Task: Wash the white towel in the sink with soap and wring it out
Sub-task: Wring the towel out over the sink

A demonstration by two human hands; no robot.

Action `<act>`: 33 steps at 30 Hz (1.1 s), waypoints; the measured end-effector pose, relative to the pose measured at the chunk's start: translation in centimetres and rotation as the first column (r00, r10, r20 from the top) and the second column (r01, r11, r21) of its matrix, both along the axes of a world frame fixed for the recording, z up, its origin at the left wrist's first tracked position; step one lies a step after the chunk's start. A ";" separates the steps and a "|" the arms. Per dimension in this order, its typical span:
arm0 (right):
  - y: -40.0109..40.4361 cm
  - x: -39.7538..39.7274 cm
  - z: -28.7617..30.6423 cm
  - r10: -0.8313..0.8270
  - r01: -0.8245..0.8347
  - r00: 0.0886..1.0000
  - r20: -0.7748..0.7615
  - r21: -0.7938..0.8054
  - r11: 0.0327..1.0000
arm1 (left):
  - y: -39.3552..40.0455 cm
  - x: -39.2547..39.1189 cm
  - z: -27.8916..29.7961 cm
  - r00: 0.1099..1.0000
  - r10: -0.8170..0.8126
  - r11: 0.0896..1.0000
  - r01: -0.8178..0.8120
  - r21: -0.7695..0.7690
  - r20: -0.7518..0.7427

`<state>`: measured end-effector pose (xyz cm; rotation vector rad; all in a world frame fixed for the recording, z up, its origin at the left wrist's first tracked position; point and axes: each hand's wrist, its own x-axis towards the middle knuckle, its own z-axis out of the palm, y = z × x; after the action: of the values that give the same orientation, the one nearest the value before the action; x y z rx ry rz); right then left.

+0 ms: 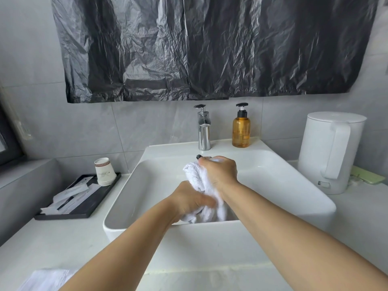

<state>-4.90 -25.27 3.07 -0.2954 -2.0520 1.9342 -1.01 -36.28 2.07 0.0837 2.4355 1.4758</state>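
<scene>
Two hands on it: we've got the white towel bunched into a rope over the sink, and it looks like wringing.
Towel feel: soft and floppy, probably heavy with water, a bit slick if soap's left in it. We'd say take it at both ends of the roll, not the middle.
Right hand: curled round the far end, up near the faucet.
Left hand: curled round the near end, lower down, loose folds hanging out under it by the front rim.
Water: can't tell if the basin holds any, and none is visibly running.
Soap: amber pump bottle on the back ledge, right of the faucet.
Around: white kettle to the right, black tray with paper cups to the left.
</scene>
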 end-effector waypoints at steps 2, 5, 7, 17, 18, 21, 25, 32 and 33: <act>0.2 0.1 0.1 -0.022 0.021 0.999 0.039 0.017 1.000 | 0.2 0.0 -0.1 1.000 0.000 1.000 0.000 -0.010 -0.007; 0.5 -0.2 0.2 -0.017 0.011 0.997 0.081 0.080 0.997 | 0.5 0.0 -0.1 1.000 -0.001 1.000 0.001 0.011 -0.011; 0.3 -0.6 0.3 -0.023 0.021 0.999 0.039 0.068 0.997 | 0.4 0.0 0.2 1.000 0.010 0.999 -0.009 0.041 -0.027; 1.7 -0.2 1.8 0.358 -0.335 0.905 0.229 -0.133 0.933 | -0.5 0.2 1.5 0.964 0.266 0.770 -0.199 0.606 -0.022; 1.9 0.1 1.1 0.387 -0.364 0.865 0.319 -0.131 0.922 | -0.2 0.2 1.7 0.955 0.296 0.730 -0.218 0.647 -0.011; 1.8 1.3 0.4 0.538 -0.463 0.753 0.380 -0.275 0.842 | 1.1 0.0 2.0 0.925 0.372 0.687 -0.220 0.692 -0.075; 0.9 1.0 0.2 0.544 -0.391 0.803 0.241 -0.476 0.788 | 3.2 0.3 1.5 0.870 0.475 0.648 -0.248 0.720 -0.128; -0.3 0.4 -1.6 0.250 -0.194 0.913 0.322 -0.198 0.961 | 3.1 0.2 0.8 0.845 0.535 0.583 -0.362 0.728 -0.009; -0.3 0.7 -1.5 0.232 -0.196 0.921 0.312 -0.143 0.970 | 3.0 0.3 0.8 0.837 0.546 0.575 -0.370 0.730 -0.006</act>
<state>-4.25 -25.61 1.60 -0.4615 -2.2685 2.2651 -0.70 -33.26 2.85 -0.2711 1.9461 2.7386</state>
